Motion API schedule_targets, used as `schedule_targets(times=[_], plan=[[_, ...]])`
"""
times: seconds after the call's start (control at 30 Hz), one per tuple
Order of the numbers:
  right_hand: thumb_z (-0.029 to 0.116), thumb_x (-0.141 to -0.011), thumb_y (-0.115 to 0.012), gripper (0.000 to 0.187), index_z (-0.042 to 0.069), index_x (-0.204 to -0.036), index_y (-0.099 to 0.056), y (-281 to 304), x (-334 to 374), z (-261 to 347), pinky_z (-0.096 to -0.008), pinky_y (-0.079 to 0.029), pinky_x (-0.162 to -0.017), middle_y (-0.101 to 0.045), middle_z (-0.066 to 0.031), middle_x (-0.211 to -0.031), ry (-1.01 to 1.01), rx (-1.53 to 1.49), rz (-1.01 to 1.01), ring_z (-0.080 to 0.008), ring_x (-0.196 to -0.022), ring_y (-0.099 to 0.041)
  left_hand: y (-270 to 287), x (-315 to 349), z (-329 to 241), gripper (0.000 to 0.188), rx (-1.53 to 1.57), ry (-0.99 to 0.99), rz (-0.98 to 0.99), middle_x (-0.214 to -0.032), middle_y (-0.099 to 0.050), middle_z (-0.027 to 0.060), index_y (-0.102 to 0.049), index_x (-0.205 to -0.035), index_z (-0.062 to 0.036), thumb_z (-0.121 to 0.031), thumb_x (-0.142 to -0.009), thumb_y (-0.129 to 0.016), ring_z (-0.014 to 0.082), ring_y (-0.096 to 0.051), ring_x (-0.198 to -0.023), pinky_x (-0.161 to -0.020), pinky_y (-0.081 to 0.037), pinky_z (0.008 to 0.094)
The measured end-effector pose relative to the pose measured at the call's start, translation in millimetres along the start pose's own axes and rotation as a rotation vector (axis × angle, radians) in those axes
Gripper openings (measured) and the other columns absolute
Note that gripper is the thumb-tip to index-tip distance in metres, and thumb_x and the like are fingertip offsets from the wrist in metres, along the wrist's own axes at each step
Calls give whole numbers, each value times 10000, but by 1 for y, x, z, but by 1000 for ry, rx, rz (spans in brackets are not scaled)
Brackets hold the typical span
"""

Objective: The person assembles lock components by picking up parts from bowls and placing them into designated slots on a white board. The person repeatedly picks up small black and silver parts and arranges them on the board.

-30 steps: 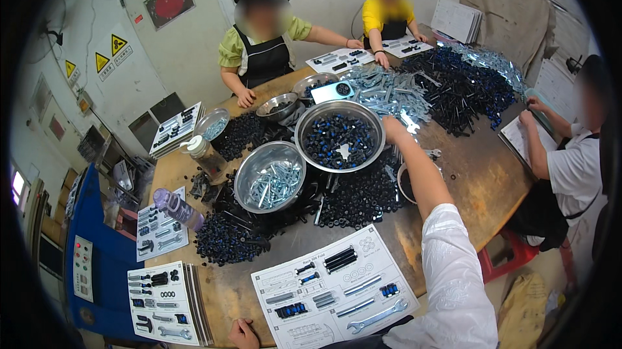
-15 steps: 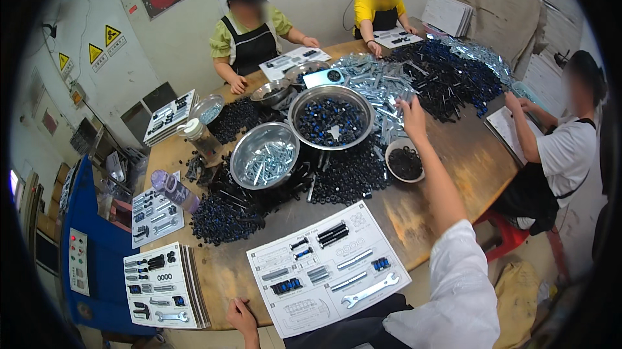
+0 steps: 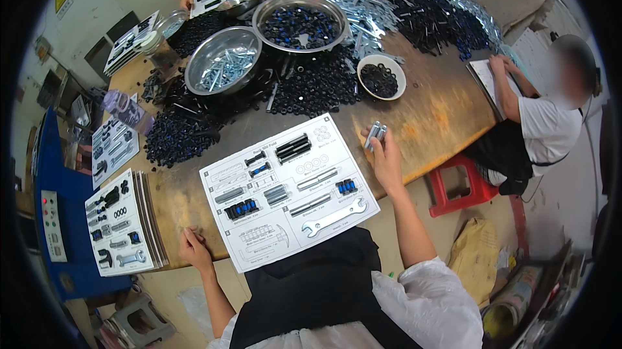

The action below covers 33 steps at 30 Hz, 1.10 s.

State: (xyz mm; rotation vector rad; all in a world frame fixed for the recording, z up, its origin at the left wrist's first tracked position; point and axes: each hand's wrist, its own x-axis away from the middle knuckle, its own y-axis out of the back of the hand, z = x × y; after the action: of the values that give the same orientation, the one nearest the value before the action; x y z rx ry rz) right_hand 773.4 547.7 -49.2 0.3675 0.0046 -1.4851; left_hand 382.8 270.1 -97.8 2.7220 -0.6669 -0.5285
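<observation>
My right hand (image 3: 387, 162) is closed around a few short silver metal rods (image 3: 375, 134), held over the table's front edge right of the card. Curled at the near edge, left of the card, my left hand (image 3: 194, 247) shows nothing in its fingers. Between my hands lies a white printed card (image 3: 259, 245) with hardware arranged on it. It carries long black bolts (image 3: 293, 149), blue-and-black fasteners (image 3: 241, 208), silver rods (image 3: 311, 204) and a flat open-ended wrench (image 3: 334, 217). Its lower edge overhangs the table by my black apron.
Beyond the card are a white bowl of black rings (image 3: 381, 77), a steel bowl of silver pieces (image 3: 223, 60), a steel basin of dark fasteners (image 3: 300, 23) and loose heaps. Stacked filled cards (image 3: 123, 222) stand left, near a purple bottle (image 3: 127, 110). Co-workers sit opposite and right, by a red stool (image 3: 459, 187).
My right hand has come back from the silver heap toward the card, now with silver rods in it. My left hand stays by the table edge. The view has tilted downward.
</observation>
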Motion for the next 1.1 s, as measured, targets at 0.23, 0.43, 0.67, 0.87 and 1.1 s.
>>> schedule_targets(times=[0.23, 0.43, 0.67, 0.87, 1.1], plan=[[84, -1015, -519, 296, -32, -1287, -503, -85, 62, 88, -320, -442, -1021, -657, -160, -1207, -59, -461, 438, -208, -1174, -614, -45, 5, -113, 113, 116, -355, 520, -803, -602, 83, -703, -944, -8, -74, -907, -620, 203, -583, -767, -678, -448, 303], [193, -1033, -529, 388, -23, -1347, -457, -128, 100, 101, -363, -428, -1059, -345, -164, -1536, -140, -661, 440, -237, -1303, -489, -77, 7, -171, 285, 229, -275, 817, -1004, -601, 88, -639, -1144, -44, -151, -888, -703, 206, -579, -869, -786, -475, 311], [219, -1074, -400, 493, -1, -1495, -267, -154, 124, 100, -437, -297, -1177, -258, -157, -1576, -385, -883, 450, -299, -1465, -267, -76, 6, -132, 268, 220, -63, 964, -883, -643, 54, -676, -1104, -28, -151, -873, -730, 128, -579, -791, -727, -481, 288], [151, -1034, -458, 448, -4, -1448, -383, -143, 90, 101, -448, -307, -1186, -260, -144, -1586, -98, -597, 487, -284, -1441, -318, -59, -69, -101, 246, 32, -211, 869, -947, -653, 77, -688, -1106, -39, -165, -895, -695, 201, -614, -831, -765, -493, 330], [41, -991, -480, 319, 13, -1301, -550, -90, 68, 67, -381, -477, -1046, -462, -140, -1463, -257, -498, 238, -232, -1257, -521, -70, -103, -60, 201, -548, -604, 785, -993, -634, 79, -703, -1035, -92, -182, -858, -677, 295, -609, -1005, -852, -510, 423]])
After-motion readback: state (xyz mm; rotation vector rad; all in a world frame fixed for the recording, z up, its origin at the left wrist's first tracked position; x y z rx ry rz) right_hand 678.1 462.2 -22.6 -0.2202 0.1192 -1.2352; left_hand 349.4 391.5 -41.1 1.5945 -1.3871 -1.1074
